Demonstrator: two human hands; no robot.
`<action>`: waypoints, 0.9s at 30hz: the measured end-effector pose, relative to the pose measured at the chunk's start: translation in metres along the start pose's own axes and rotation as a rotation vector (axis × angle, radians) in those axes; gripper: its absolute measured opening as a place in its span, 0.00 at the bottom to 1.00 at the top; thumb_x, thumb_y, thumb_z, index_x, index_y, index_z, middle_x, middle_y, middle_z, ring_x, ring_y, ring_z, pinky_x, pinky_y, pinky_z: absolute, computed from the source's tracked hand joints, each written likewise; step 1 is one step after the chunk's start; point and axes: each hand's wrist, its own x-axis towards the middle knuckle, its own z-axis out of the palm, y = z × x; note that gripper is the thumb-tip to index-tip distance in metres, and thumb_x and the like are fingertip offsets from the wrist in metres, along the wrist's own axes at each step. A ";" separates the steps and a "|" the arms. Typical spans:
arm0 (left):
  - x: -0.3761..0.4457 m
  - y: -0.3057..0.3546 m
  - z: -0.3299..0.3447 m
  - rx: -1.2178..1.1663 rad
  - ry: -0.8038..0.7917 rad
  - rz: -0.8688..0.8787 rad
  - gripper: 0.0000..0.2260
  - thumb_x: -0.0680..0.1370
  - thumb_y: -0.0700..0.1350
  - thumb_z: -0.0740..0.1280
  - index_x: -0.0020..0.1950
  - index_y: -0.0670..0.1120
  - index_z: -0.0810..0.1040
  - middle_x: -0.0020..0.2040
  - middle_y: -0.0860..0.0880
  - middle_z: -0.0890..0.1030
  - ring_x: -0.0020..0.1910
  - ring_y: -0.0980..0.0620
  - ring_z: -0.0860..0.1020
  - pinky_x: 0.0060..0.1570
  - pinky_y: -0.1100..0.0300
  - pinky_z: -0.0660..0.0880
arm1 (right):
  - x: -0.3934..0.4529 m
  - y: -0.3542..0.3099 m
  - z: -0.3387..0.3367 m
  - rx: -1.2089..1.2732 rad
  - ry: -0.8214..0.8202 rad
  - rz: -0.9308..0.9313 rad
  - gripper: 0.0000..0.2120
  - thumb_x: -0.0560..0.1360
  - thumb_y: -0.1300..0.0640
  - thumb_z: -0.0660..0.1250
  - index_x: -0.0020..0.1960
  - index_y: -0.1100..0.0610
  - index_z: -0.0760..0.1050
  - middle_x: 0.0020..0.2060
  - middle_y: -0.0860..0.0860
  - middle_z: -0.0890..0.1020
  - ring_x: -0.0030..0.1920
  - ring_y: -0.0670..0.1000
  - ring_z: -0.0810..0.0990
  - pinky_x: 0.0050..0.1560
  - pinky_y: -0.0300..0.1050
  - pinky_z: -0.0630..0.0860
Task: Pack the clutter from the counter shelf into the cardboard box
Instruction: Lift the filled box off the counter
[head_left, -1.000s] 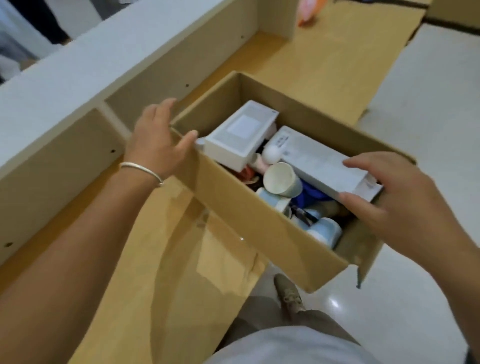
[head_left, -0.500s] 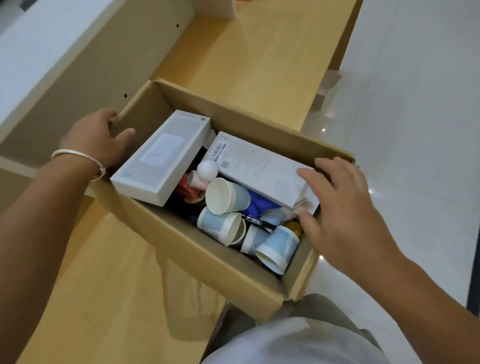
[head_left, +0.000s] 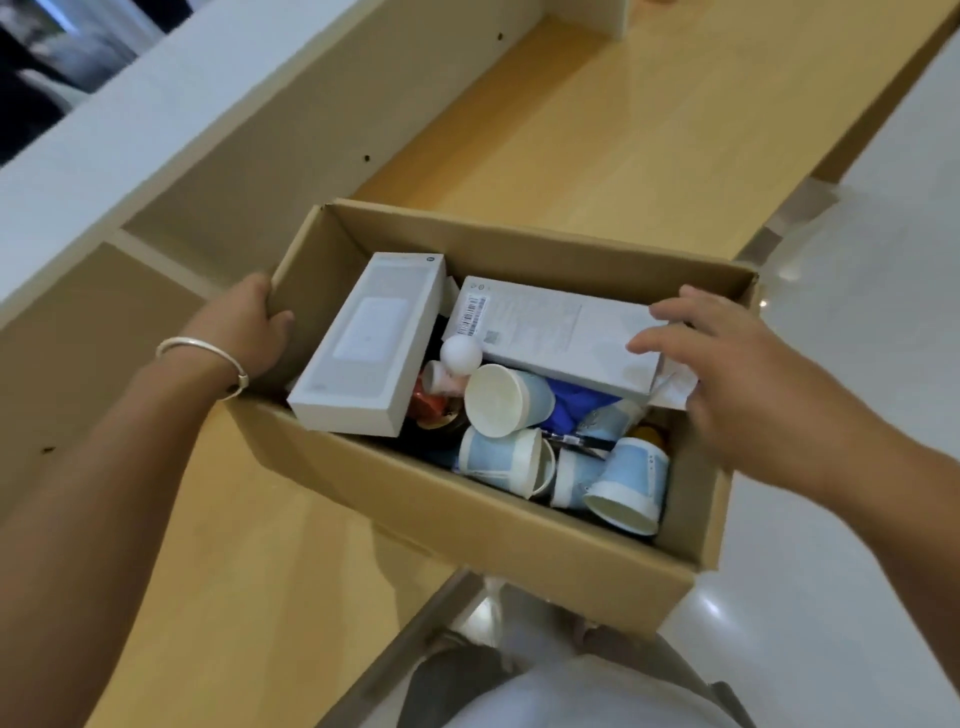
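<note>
- The left hand (head_left: 249, 332) grips the left end wall of the cardboard box (head_left: 467, 525): its thumb is hooked over the rim and lies inside, while its other fingers are hidden behind the wall. A silver bangle (head_left: 205, 353) sits on that wrist.
- The right hand (head_left: 737, 374) is spread over the box's right end with its fingers (head_left: 670, 312) nearly straight, their tips resting on the right end of a flat white carton with a barcode (head_left: 550, 332); they are curled round nothing.
- That carton lies tilted across the far right of the box, just beside a second white carton (head_left: 374, 343) that leans on the left side.
- Below them lie several pale blue paper cups (head_left: 504, 457) on their sides, a white ball (head_left: 460, 353), something blue (head_left: 576, 402) and a black pen (head_left: 576, 441).
- The box stands on the light wooden shelf (head_left: 623, 145), its near right corner overhanging the edge above the white floor (head_left: 857, 364).
</note>
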 end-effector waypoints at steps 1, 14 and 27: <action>-0.009 -0.005 0.003 -0.006 0.000 -0.027 0.08 0.78 0.46 0.63 0.51 0.43 0.70 0.42 0.43 0.76 0.41 0.40 0.74 0.41 0.50 0.71 | 0.011 0.005 -0.005 -0.026 -0.033 -0.042 0.33 0.66 0.74 0.63 0.65 0.48 0.72 0.71 0.49 0.66 0.75 0.49 0.53 0.70 0.48 0.58; -0.112 -0.021 0.029 -0.099 0.076 -0.369 0.07 0.80 0.45 0.60 0.46 0.45 0.64 0.34 0.46 0.71 0.31 0.48 0.71 0.27 0.57 0.60 | 0.133 0.018 -0.031 -0.216 -0.225 -0.440 0.25 0.71 0.69 0.66 0.63 0.49 0.75 0.69 0.49 0.69 0.74 0.49 0.57 0.68 0.51 0.64; -0.183 0.070 0.041 -0.227 0.037 -0.850 0.06 0.79 0.44 0.62 0.52 0.42 0.68 0.47 0.35 0.78 0.42 0.38 0.76 0.40 0.48 0.71 | 0.204 0.030 -0.052 -0.241 -0.145 -0.645 0.38 0.68 0.67 0.70 0.72 0.48 0.61 0.74 0.53 0.57 0.74 0.54 0.54 0.59 0.50 0.72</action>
